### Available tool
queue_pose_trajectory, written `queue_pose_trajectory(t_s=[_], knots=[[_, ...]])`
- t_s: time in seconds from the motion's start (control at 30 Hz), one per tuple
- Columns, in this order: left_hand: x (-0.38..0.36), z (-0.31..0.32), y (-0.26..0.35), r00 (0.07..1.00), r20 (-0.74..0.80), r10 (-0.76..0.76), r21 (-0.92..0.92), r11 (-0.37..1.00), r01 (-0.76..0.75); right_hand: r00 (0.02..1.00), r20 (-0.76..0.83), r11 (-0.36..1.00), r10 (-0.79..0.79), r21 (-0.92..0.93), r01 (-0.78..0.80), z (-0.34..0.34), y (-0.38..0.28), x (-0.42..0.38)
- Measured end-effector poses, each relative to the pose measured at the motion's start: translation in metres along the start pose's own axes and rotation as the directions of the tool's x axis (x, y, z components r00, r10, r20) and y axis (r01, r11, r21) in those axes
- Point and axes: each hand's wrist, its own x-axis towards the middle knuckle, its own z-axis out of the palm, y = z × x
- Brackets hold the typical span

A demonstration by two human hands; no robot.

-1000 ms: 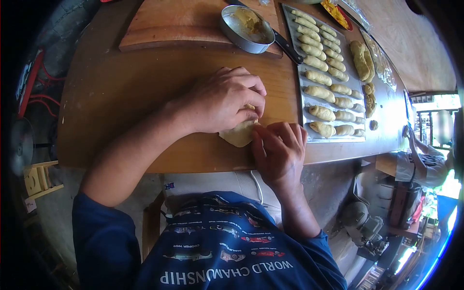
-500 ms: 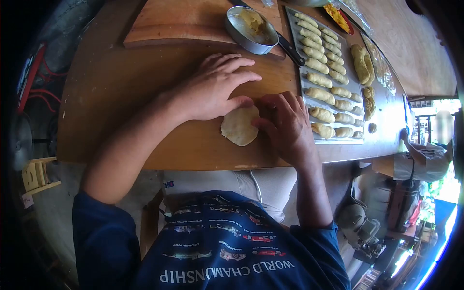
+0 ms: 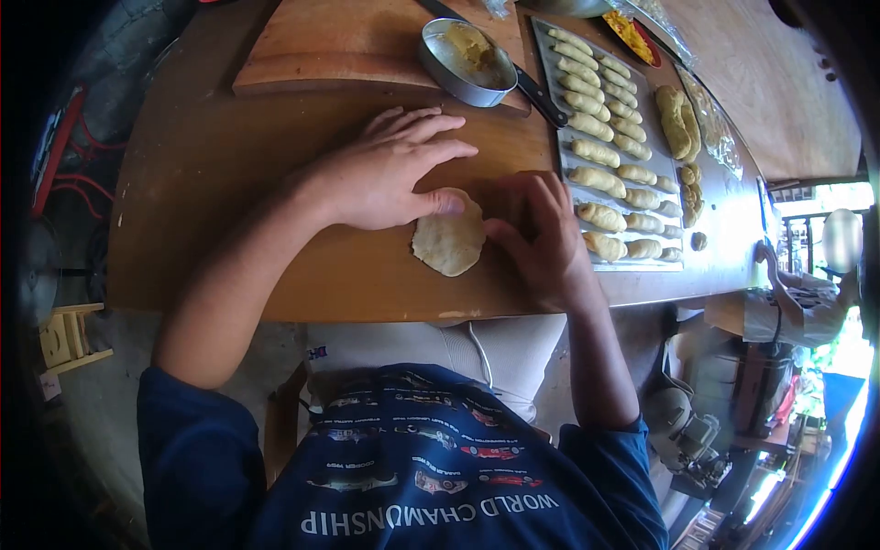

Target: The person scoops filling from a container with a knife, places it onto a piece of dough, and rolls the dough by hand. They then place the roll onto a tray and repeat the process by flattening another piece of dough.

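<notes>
A thin flattened round of pale dough [image 3: 448, 246] lies on the wooden table in front of me. My left hand [image 3: 390, 172] is open, fingers spread over the table, and its thumb presses flat on the dough's upper edge. At the right side, my right hand [image 3: 543, 240] has its thumb tip at the dough's edge; its fingers are bent and held apart from the thumb, with nothing between them.
A baking tray [image 3: 632, 265] with rows of shaped dough rolls [image 3: 598, 180] stands at the right. Behind are a round metal tin [image 3: 472, 92] with yellowish paste, a black-handled knife [image 3: 541, 94] and a wooden board [image 3: 339, 46]. A larger dough piece [image 3: 676, 124] lies beyond the tray. Another person [image 3: 797, 298] is at far right.
My left thumb has come further onto the dough, which looks slightly longer. My right hand has shifted a little. The whole view has moved slightly, with the tray and tin appearing further left.
</notes>
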Motion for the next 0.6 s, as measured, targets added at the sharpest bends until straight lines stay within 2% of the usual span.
queue_pose_trajectory(t_s=[0.07,0.13,0.27,0.33,0.37,0.43,0.57,0.6], knots=[[-0.005,0.004,0.0,0.999,0.022,0.035,0.081,0.996,-0.036,1.0,0.005,0.997,0.028,0.072,-0.029,0.004,0.001,-0.002],[-0.004,0.003,-0.001,0.999,0.05,0.021,0.072,0.997,-0.025,1.0,0.01,0.999,-0.022,-0.03,0.022,0.009,0.0,-0.004],[-0.004,0.001,-0.003,0.997,0.076,0.021,0.065,0.998,-0.026,0.999,0.02,0.999,-0.042,-0.003,0.042,0.005,0.001,-0.001],[-0.004,-0.002,-0.002,0.996,0.088,0.012,0.086,0.996,-0.02,0.998,0.065,0.99,0.004,0.141,-0.013,0.004,0.003,0.003],[-0.006,-0.001,-0.001,0.994,0.111,0.002,0.097,0.995,-0.013,0.997,0.071,0.989,0.005,0.144,-0.016,0.007,0.003,0.003],[-0.008,0.0,0.0,0.993,0.12,0.0,0.099,0.995,-0.012,0.998,0.035,0.998,-0.044,-0.039,0.046,0.014,0.001,0.004],[-0.006,-0.003,0.004,0.989,0.15,-0.018,0.141,0.99,-0.003,0.999,0.041,0.993,-0.036,-0.113,0.041,0.01,0.002,0.007],[-0.007,-0.005,0.005,0.989,0.144,-0.012,0.145,0.989,-0.009,0.998,0.051,0.998,-0.026,-0.054,0.029,0.008,0.001,0.01]])
